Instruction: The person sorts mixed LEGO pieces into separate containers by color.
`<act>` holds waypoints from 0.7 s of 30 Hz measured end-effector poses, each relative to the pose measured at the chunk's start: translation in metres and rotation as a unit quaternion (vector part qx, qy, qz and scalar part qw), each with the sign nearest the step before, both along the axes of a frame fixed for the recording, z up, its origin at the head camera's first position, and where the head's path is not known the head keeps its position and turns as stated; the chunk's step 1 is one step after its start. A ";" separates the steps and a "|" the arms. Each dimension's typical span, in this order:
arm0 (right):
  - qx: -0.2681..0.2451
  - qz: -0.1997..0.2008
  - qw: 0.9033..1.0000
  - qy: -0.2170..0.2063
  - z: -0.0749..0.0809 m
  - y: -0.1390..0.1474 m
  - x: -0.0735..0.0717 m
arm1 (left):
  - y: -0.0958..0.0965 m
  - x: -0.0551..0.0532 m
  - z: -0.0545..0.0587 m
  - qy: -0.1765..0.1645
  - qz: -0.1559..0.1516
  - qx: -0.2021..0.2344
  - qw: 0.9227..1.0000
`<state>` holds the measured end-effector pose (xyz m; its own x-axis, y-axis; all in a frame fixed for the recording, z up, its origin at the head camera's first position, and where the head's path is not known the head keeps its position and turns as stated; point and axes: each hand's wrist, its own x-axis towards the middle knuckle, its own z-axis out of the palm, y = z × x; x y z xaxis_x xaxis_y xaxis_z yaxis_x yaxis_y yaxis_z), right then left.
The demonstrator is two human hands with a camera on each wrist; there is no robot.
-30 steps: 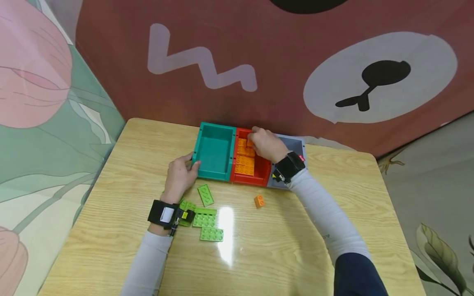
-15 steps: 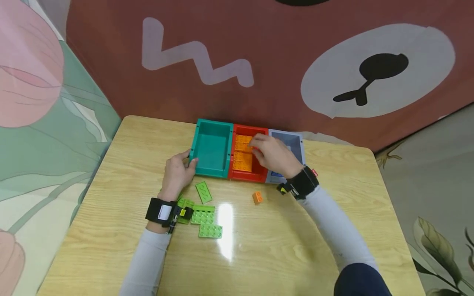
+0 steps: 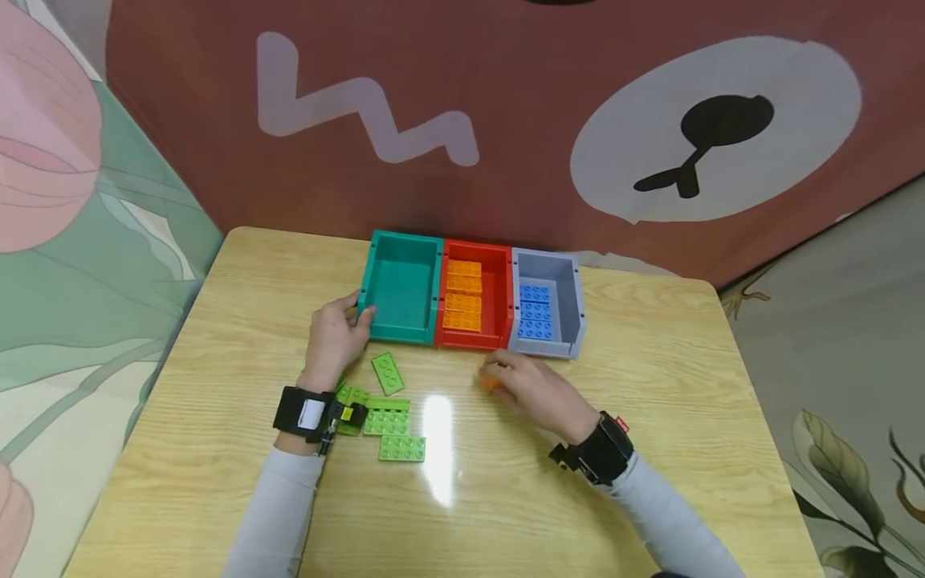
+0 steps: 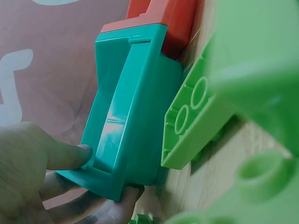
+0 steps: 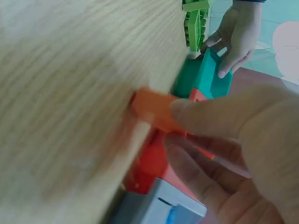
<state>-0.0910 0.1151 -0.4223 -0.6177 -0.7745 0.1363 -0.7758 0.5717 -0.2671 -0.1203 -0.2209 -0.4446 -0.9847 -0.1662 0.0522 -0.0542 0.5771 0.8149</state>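
Note:
My left hand [image 3: 335, 337] grips the left side of the teal bin [image 3: 401, 293]; in the left wrist view its thumb lies over the rim and its fingers curl below. Just in front of the red bin [image 3: 499, 277], my right hand [image 3: 540, 393] pinches a small orange building brick [image 5: 156, 109] between thumb and fingers, close over the table. Orange bricks [image 3: 462, 297] line the left part of the red bin. Blue bricks [image 3: 535, 313] sit in the grey bin [image 3: 571, 277], which adjoins the red one. Nothing lies inside the teal bin.
Several green bricks [image 3: 402, 449] lie on the wooden table [image 3: 506, 514], some partly hidden by the left wrist camera. One green brick [image 3: 388, 374] is apart, nearer the teal bin. Behind the bins stands a brown patterned backdrop [image 3: 520, 177].
My right hand has come out of the red bin toward the front and taken hold of the orange brick that lay on the table. The left hand stays on the teal bin.

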 end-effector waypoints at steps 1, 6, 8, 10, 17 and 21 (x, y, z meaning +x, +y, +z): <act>-0.011 0.005 1.000 0.003 0.003 0.000 -0.002 | 0.000 0.000 0.000 0.000 0.000 -0.001 1.000; -0.048 -0.011 0.999 0.003 0.033 -0.003 -0.022 | 0.001 0.001 -0.001 0.001 0.000 -0.001 1.000; -0.054 -0.026 0.998 0.000 0.043 -0.004 -0.037 | 0.000 0.001 -0.001 -0.002 0.000 0.000 1.000; -0.053 -0.034 0.998 -0.003 0.048 -0.006 -0.052 | -0.001 0.000 -0.001 -0.005 0.000 -0.001 1.000; 0.013 -0.061 0.998 -0.014 0.039 -0.019 -0.097 | -0.001 0.000 0.000 -0.003 0.000 -0.004 1.000; 0.056 -0.072 0.996 0.014 0.032 -0.025 -0.109 | -0.001 0.001 0.001 -0.006 -0.003 0.001 1.000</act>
<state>-0.2000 0.0902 -0.3901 -0.7212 -0.6889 0.0723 -0.6892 0.7033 -0.1741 -0.1196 -0.2215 -0.4434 -0.9862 -0.1608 0.0389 -0.0616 0.5753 0.8156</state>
